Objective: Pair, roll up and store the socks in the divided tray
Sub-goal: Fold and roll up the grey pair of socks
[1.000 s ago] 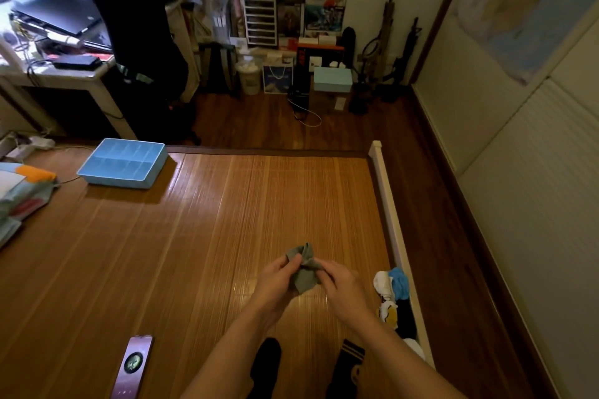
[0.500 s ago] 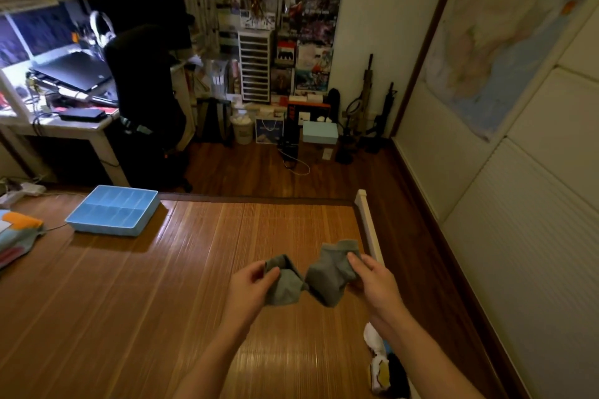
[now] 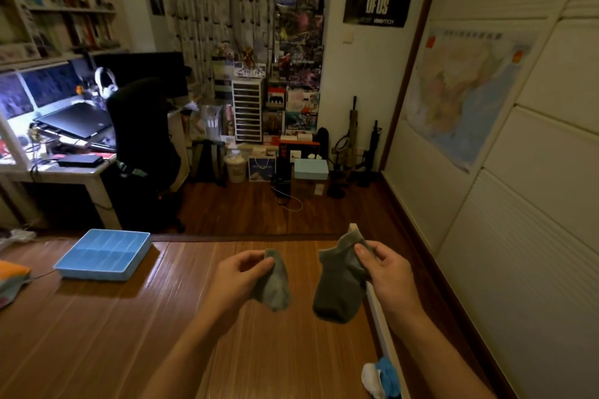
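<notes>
Pulled apart now, the grey socks hang separately for comparing: my left hand [image 3: 236, 278] pinches the lighter sock [image 3: 274, 287], my right hand [image 3: 389, 275] the darker sock [image 3: 338, 288] by its cuff; the divided tray [image 3: 97, 275] waits far left.

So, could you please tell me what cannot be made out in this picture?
Head view only:
The lighter grey ankle sock: blurred; its cuff partly hidden by the left hand.
The darker grey ankle sock: cuff partly covered by the right hand.
The white and blue sock pile: cut off by the bottom edge, count unknown.
The orange folded cloth: cut off by the left edge.
</notes>
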A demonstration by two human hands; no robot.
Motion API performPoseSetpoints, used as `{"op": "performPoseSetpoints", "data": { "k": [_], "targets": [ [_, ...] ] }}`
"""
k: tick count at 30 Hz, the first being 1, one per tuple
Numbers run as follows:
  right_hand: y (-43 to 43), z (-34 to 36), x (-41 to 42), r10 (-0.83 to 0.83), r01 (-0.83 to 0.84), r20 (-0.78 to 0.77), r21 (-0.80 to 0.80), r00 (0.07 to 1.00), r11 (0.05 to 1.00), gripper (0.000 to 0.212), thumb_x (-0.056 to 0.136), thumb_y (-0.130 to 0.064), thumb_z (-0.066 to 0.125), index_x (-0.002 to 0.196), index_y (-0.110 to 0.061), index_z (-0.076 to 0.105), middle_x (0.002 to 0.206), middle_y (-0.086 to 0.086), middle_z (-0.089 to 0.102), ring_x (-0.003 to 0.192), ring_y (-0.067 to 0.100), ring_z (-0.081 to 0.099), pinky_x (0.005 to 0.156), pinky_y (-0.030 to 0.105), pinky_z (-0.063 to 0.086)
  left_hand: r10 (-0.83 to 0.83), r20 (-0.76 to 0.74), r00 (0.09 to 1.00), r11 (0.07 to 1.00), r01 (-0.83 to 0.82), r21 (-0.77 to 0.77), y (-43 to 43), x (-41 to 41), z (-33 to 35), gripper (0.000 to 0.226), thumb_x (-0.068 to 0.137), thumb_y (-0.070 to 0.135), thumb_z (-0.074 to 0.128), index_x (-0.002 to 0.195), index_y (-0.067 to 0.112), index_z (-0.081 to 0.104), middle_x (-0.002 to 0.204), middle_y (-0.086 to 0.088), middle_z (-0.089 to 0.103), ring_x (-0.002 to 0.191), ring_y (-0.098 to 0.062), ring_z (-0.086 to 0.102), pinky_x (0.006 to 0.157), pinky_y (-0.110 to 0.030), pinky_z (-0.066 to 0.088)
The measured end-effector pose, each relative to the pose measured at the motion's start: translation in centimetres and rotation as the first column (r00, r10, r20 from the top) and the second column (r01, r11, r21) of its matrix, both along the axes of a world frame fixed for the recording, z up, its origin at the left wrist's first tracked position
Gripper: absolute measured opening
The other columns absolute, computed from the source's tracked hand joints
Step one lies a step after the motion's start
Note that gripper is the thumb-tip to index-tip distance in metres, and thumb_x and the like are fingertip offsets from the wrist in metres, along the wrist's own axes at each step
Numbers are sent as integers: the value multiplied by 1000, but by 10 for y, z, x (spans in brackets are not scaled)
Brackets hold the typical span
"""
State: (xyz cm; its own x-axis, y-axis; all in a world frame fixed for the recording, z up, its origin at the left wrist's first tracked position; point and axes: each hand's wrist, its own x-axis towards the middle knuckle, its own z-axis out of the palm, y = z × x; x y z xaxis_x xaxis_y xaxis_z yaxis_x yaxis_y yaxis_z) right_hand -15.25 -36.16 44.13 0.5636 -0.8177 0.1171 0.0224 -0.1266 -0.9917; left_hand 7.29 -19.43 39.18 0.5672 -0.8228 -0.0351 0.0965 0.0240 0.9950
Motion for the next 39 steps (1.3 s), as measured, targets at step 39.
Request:
{"op": "performPoseSetpoints", "data": {
  "k": [39],
  "targets": [
    [56, -67, 17, 165, -164, -110, -918, 980, 360, 41, 98, -25, 64, 136, -12, 55, 141, 5, 58, 137, 7, 49, 106, 30, 50, -284, -392, 875, 920, 364, 146, -13, -33, 31, 42, 98, 36, 67, 123, 3, 71, 127, -20, 69, 118, -36, 67, 102, -47, 55]
  ]
}}
